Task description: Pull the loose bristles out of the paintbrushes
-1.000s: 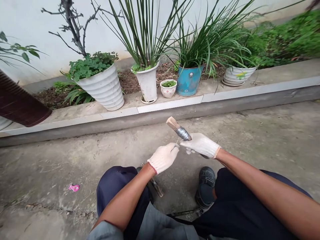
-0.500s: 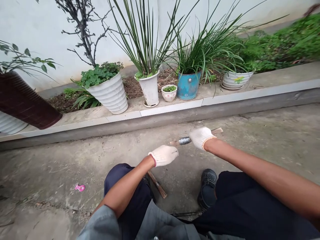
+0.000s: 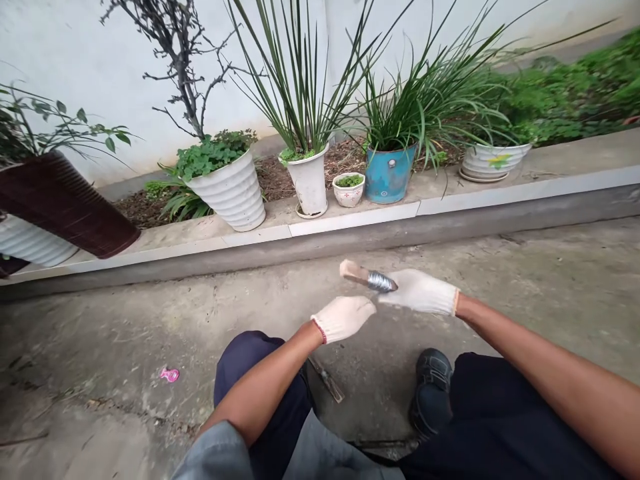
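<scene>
Both my hands wear white knit gloves. My right hand [image 3: 423, 292] is closed round a short wooden stick [image 3: 354, 271] that has thin grey wire [image 3: 381, 282] wound in a coil around it; the stick's free end points left and slightly up. My left hand [image 3: 345, 316] is just below and left of the coil, fingers pinched together, apparently on the fine wire end, which is too thin to see. Both hands hover over the concrete ground above my knees.
A raised concrete kerb [image 3: 350, 230] carries potted plants: a ribbed white pot [image 3: 231, 193], a tall white pot [image 3: 310, 181], a small bowl [image 3: 349, 191], a blue pot [image 3: 389, 175], a brown basket [image 3: 60, 207]. A tool handle [image 3: 327, 381] lies by my black shoe [image 3: 431, 387]. A pink scrap [image 3: 169, 375] lies at left.
My right hand has turned the stick over, from level with its far end sticking out to the right to pointing left again. My left hand stayed pinched beside the coil. The view shifted slightly.
</scene>
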Demonstrator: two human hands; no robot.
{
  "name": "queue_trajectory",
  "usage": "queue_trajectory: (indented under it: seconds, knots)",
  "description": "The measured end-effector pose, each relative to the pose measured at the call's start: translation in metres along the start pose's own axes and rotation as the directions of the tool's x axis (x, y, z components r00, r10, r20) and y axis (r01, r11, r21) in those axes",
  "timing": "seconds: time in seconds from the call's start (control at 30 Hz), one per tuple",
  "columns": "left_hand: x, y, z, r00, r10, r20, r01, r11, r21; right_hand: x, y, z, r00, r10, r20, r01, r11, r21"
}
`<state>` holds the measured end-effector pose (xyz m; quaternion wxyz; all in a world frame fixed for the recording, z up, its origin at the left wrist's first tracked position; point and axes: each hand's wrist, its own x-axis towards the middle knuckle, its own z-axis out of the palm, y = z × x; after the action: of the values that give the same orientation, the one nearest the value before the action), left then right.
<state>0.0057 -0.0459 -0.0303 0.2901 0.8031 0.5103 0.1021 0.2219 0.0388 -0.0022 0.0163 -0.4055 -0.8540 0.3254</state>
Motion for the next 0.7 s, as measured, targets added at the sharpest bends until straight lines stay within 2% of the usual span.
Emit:
queue_trajectory:
  seconds: [0.1,0.2,0.27,0.37,0.47,0.57,0.63,0.7]
  knots:
    - [0.0,0.007,0.012,0.992,-0.09,0.088,0.104,0.979,-0.176,0.012,0.003,0.0,0.991,0.114,-0.063,-0.122,0.982,-0.143]
    - [-0.002,0.012,0.018,0.957,-0.194,0.214,0.254,0.92,-0.3,0.017,0.007,-0.001,0.955,0.262,-0.142,-0.293,0.91,-0.294]
    - [-0.003,0.015,0.018,0.946,-0.204,0.252,0.274,0.918,-0.286,0.016,0.009,0.001,0.92,0.339,-0.197,-0.39,0.841,-0.375]
    - [-0.002,0.017,0.013,0.962,-0.161,0.218,0.2,0.965,-0.168,0.012,0.01,0.007,0.908,0.359,-0.215,-0.418,0.773,-0.478]
    - [0.001,0.015,0.001,0.992,-0.103,0.069,0.1,0.994,0.049,0.008,0.007,0.018,0.936,0.33,-0.123,-0.337,0.741,-0.581]
    - [0.004,0.008,-0.011,0.999,-0.038,0.005,0.036,0.977,0.212,0.006,0.003,0.027,0.972,0.221,0.082,-0.113,0.74,-0.663]
    - [0.005,0.003,-0.017,1.0,-0.02,0.0,0.019,0.98,0.197,0.005,0.002,0.03,0.973,0.079,0.216,0.086,0.749,-0.657]
    - [0.004,-0.001,-0.023,0.999,-0.024,-0.021,0.027,0.991,0.129,0.002,0.001,0.028,0.954,-0.058,0.293,0.229,0.77,-0.596]
